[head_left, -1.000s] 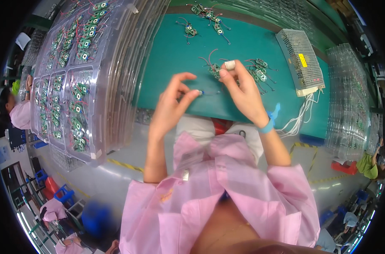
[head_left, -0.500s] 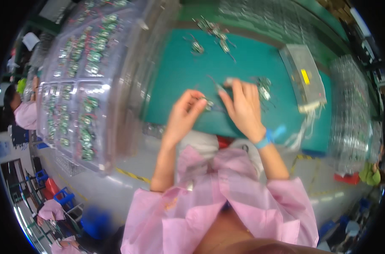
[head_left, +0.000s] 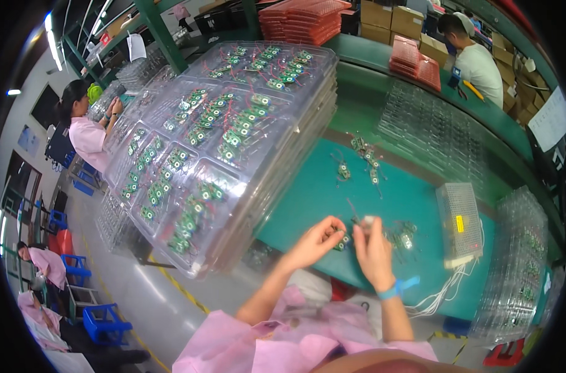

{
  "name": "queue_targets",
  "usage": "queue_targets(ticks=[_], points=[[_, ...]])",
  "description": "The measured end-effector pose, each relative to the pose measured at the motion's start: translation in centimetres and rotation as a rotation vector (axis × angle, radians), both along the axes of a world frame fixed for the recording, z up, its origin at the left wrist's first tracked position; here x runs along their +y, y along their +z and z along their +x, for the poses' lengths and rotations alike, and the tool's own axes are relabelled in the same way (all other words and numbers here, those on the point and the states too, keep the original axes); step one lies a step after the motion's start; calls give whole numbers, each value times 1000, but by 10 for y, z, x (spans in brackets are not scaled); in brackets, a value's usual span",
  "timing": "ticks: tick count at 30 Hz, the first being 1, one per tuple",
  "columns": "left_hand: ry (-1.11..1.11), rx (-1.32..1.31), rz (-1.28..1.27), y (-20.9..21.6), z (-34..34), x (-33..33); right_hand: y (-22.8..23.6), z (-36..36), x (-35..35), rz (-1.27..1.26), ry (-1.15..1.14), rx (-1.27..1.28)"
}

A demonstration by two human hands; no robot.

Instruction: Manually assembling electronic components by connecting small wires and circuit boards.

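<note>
My left hand [head_left: 319,241] is closed, thumb and fingers pinching a small green circuit board [head_left: 342,242] above the green mat. Beside it, my right hand [head_left: 375,258] has a blue band at the wrist and its fingers drawn together. A small pale thing [head_left: 369,220] shows at those fingertips, too small to name. A thin reddish wire rises near them. Just right of that hand lies a cluster of wired circuit boards [head_left: 406,237]. Farther back on the mat lie more wired boards [head_left: 366,155] and a single one [head_left: 343,171].
At left stands a tall stack of clear plastic trays [head_left: 236,180] holding rows of boards. A perforated metal box [head_left: 462,217] with white cables sits at right, near another tray stack [head_left: 513,261]. Co-workers [head_left: 87,130] are at left and at the far right.
My view has swung left and up, so the tray stack and far benches show more fully. Both hands stay close together over the mat, the left still pinching the board.
</note>
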State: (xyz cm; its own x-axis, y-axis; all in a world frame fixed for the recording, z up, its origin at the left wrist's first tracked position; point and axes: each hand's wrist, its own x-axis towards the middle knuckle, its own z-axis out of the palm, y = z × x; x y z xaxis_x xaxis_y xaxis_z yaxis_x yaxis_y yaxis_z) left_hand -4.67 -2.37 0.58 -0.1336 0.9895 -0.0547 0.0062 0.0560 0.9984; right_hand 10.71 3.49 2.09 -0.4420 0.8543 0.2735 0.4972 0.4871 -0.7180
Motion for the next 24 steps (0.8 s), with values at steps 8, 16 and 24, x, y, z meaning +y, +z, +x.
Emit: queue_targets(ticks=[8,16,24], points=[[-9,-85,-55,1,-3,6,13,5,6,-412,19,335],[-77,-308,-186,19,2,2,10,10,1,-108,118,134],[-59,-376,-209,4,0,4,-3,12,-5,208,195,45]])
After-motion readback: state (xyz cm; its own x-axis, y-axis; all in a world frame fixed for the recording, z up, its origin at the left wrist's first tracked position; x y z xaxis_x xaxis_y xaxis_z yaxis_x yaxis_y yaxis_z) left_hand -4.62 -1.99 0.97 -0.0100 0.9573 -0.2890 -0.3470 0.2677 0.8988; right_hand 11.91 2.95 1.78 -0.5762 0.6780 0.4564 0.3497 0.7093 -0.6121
